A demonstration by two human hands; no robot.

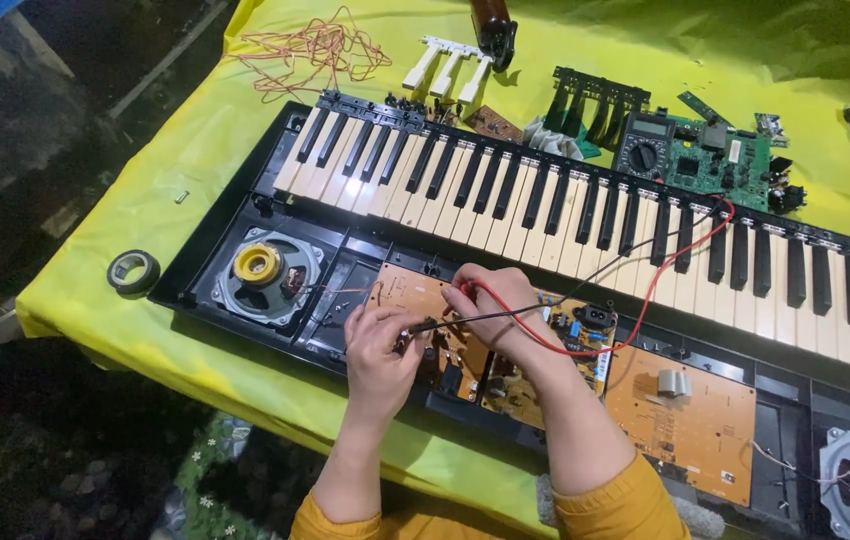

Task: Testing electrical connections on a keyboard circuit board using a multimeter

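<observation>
Left hand (377, 345) is gripping the black probe (423, 327), right hand (490, 300) is pinching the red probe (467, 291); both are touching the brown circuit board (415, 296) inside the opened keyboard (585, 215) on the desk (175, 200), w/ multimeter (645, 152) nearby.

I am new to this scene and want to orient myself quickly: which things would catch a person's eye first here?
The opened black electronic keyboard lies across the bright yellow-green cloth, its orange circuit boards and a round speaker with a yellow centre exposed. Over the boards at the middle, the left hand and right hand hold black and red probe wires. These run up to a dark multimeter behind the keys.
</observation>
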